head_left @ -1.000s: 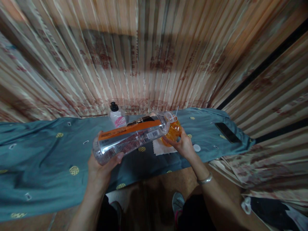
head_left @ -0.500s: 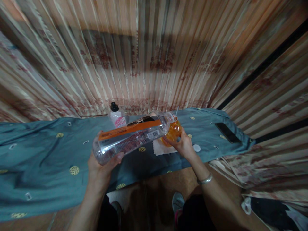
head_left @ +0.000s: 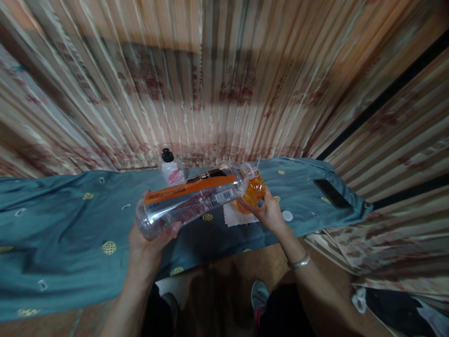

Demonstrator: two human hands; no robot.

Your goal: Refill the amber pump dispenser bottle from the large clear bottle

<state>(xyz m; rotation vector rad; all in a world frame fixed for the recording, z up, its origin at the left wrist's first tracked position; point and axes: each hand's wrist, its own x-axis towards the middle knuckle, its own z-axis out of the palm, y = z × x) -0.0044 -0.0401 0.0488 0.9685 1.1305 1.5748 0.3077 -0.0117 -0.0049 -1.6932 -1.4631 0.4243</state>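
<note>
Over the teal cloth (head_left: 70, 220), left hand (head_left: 149, 243) grips tilted bottle (head_left: 191, 196), right hand (head_left: 268, 213) clasps orange jar (head_left: 253, 193).

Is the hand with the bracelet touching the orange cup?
Touching. In the head view the right hand wraps its fingers around the side of the orange cup, with no gap between them, while the left hand tips the big clear bottle over it.

we see through one head-worn camera, looking forward and steeply down from close above our left hand (head_left: 147, 243), right hand (head_left: 268, 213) and the cloth-covered table (head_left: 63, 234).
</note>
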